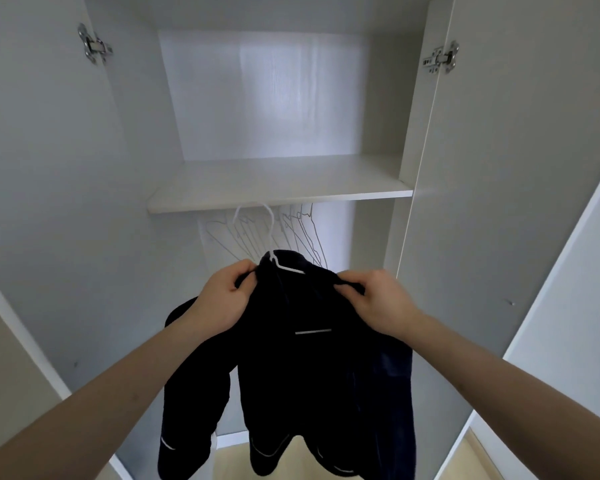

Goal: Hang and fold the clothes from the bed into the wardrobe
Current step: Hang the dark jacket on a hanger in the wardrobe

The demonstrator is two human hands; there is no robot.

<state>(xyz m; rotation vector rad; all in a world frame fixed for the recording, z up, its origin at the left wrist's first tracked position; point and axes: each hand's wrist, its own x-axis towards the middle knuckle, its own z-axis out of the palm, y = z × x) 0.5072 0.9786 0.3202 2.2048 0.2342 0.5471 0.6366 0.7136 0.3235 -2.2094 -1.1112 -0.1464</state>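
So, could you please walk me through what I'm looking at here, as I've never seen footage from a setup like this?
There is no machine here: a person wears a wide-angle camera on the head, looking forward and down, so this single picture shows their own bare arms. They stand at an open white wardrobe. The left hand and the right hand each pinch a shoulder of a dark navy jacket with thin pale trim, which sits on a white wire hanger. Above is a bare white shelf; beneath it hang several empty thin wire hangers. The rail itself is hidden.
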